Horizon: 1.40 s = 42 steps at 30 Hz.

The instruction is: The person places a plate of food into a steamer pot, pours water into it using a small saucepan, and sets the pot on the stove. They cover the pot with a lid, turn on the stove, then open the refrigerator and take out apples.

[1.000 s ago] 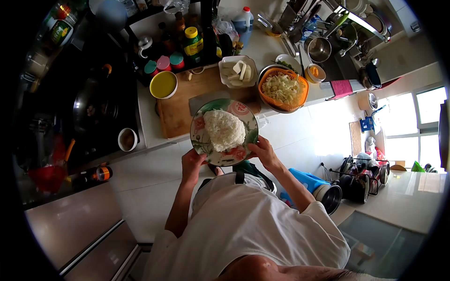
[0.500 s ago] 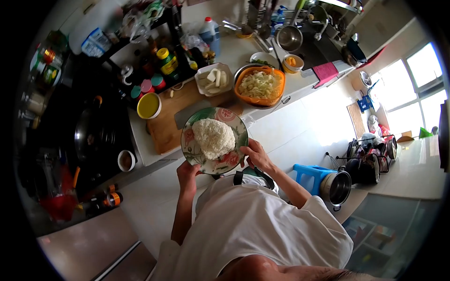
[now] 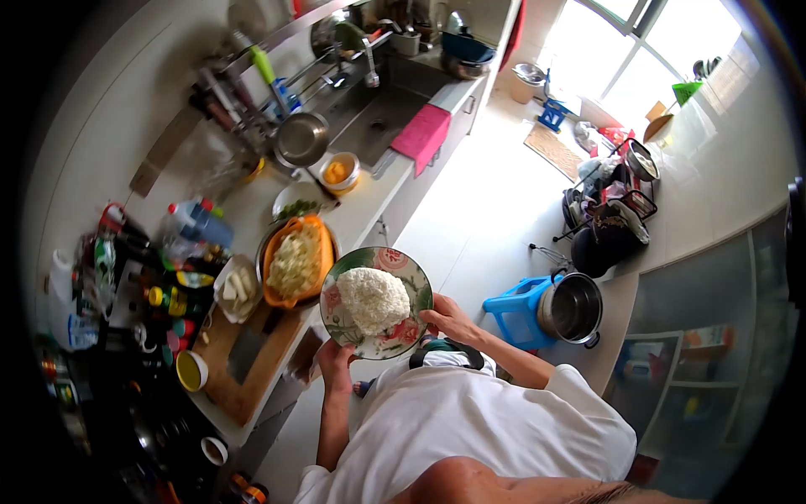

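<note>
A patterned plate (image 3: 403, 281) carries a mound of white rice (image 3: 374, 301) in front of my body. My left hand (image 3: 337, 363) grips the plate's lower left rim. On the right rim, my right hand (image 3: 453, 321) is closed round the edge. Just beyond the plate, on the counter, an orange basket of chopped cabbage (image 3: 292, 265) sits in a metal bowl. Beside the basket stands a white dish of pale pieces (image 3: 238, 290). A wooden cutting board (image 3: 227, 370) with a cleaver (image 3: 246, 356) lies nearer the counter's edge.
The sink (image 3: 378, 118) is at the upper middle, with a pink cloth (image 3: 422, 138) over the counter edge. A blue stool (image 3: 518, 312) and a metal pot (image 3: 575, 307) stand at the right, near a black rack (image 3: 638, 202). Bottles and the dark stove fill the lower left.
The view has swung toward the right, so the counter and sink now lie further left and lower. The plate stays in both hands.
</note>
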Each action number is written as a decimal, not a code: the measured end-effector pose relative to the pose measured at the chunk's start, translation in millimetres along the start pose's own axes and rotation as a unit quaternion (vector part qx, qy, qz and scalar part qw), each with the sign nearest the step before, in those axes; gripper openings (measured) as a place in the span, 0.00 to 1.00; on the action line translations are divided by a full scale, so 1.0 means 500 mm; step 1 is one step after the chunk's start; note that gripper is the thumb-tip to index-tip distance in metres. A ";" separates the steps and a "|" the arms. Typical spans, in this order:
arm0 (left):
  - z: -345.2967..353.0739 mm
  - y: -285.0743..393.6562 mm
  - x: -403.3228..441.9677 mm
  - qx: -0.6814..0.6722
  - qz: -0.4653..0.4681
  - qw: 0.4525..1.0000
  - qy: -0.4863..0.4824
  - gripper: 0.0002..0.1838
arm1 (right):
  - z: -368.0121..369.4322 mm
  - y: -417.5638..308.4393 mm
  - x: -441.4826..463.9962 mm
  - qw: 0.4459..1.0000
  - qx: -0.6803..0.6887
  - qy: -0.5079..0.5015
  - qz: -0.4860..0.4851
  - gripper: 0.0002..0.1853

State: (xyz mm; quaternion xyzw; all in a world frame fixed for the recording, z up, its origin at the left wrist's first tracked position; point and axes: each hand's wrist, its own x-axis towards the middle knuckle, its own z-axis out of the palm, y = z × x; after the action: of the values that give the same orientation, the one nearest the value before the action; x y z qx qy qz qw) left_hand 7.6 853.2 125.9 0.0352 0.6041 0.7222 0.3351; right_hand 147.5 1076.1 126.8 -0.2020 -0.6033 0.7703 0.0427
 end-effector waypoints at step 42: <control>0.909 -0.447 0.304 0.370 -0.307 0.734 -0.480 0.10 | -0.629 0.502 -0.467 0.717 0.362 0.590 0.082 0.13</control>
State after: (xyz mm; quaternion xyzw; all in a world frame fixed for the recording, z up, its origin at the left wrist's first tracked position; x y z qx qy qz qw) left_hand 195.8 1329.4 -6.4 0.3110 0.5604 0.1873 0.7444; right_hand 519.8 1223.4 -110.3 -0.6336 -0.1120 0.6547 0.3967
